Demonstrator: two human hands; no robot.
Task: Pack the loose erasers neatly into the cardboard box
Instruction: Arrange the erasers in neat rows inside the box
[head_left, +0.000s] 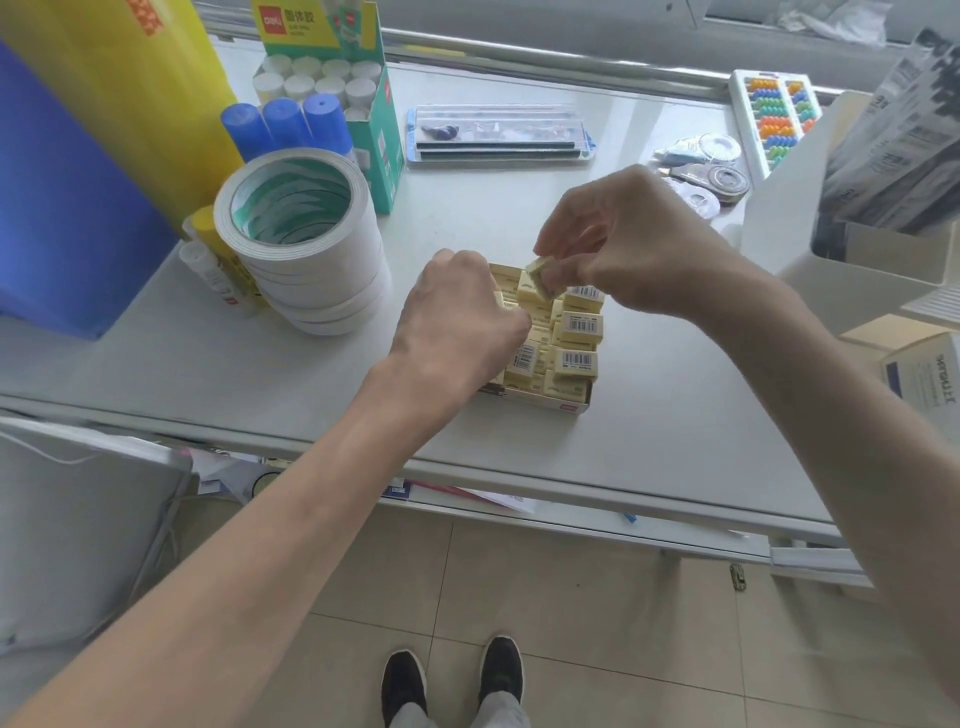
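White tabletop under a window rail, tiled floor below. Far L stands a blue board, then a stack of tape rolls, w/ a green glue-stick box behind it. The cardboard box sits mid-tabletop near the front edge, top open and nearly full. Its erasers lie flat in rows; barcodes face up on the R column and long axes run L–R across the box. The left hand is knuckles-up over the box's L side, its digits curled down among the rows. Can't tell if it grips one or just steadies the pack. The right hand hovers over the far end, fingers clamped on one loose eraser. That piece is tilted, one corner dipping toward the far-L part of the box, just above the packed layer and close to the left knuckles. Judging by this, the slot is directly below and slightly L of the pinch, so the right hand is the nearer one. Prob. needs the eraser leveled and its long axis matched to the rows before it goes down.
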